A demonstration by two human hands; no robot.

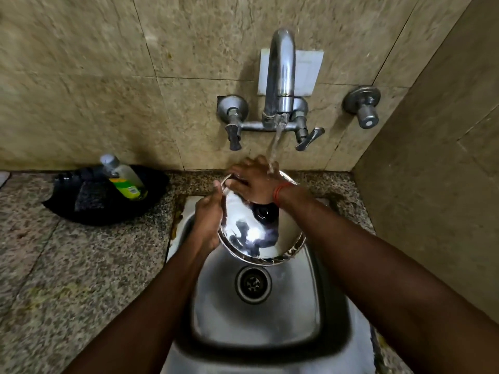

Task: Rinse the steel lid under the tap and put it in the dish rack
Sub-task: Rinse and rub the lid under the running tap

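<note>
Both forearms enter from 5 and 7 o'clock over the steel sink (259, 327), drain (253, 284) just below centre. Step in hand, as I read it: the rinse. Steel lid (259, 236) is held above the basin at centre frame, tilted, shiny face toward the camera, far edge up near the back wall. Left hand (209, 222) is closed on the lid's rim at its 9 o'clock, thumb over the edge, fingers behind and out of sight. Right hand (255, 183) lies flat on the upper part of the lid around 12 o'clock, fingers spread and not clamped on anything I can make out; looks like rubbing, not holding. Red thread (280, 191) on that wrist. Tap (280, 76) at 12 is running; stream (275, 147) lands on the right hand and the lid's top edge. Black tray (151, 193) at 10 o'clock on the granite counter (81, 265) holds a soap bottle (124, 176) and a scrubber (90, 195). No dish rack in view. Next move, my guess: turn the lid so the stream reaches the rest of the face, let it drip, carry it on the left-hand grip to the rack, wherever that is. Wet rim, single-hand hold: slip risk.
</note>
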